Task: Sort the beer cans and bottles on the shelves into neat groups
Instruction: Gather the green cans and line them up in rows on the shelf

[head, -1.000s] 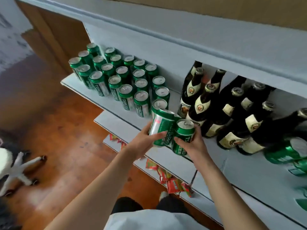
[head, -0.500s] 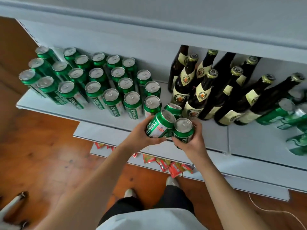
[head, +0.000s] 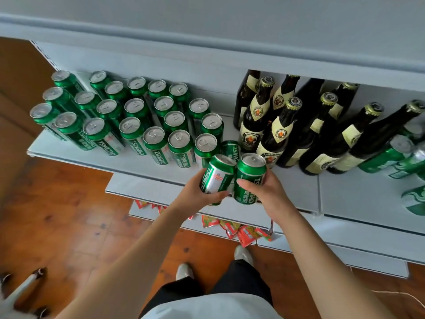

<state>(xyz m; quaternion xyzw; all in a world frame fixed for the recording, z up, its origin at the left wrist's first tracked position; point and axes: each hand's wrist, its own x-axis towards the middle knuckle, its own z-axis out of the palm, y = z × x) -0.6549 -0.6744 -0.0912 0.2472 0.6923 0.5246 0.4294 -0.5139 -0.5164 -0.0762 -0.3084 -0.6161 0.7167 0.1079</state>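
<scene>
My left hand (head: 195, 192) grips a green beer can (head: 217, 177), tilted to the right. My right hand (head: 268, 192) grips a second green can (head: 249, 178), held upright beside the first so the two touch. Both are at the front edge of the grey shelf (head: 149, 164). A third green can (head: 231, 149) stands just behind them. Several green cans (head: 138, 116) stand in rows on the shelf's left part. Several dark brown bottles (head: 296, 125) with cream labels stand to the right.
More green cans (head: 400, 157) lie on the far right of the shelf. Lower shelves (head: 161, 187) jut out below, with red snack packets (head: 243, 232) on the lowest one. An upper shelf (head: 207, 31) overhangs. A wooden floor and a chair base (head: 25, 288) are at the left.
The view has shifted left and down along the shelf. My hands stay together with their two cans, near the shelf's front edge and beside the can rows.
</scene>
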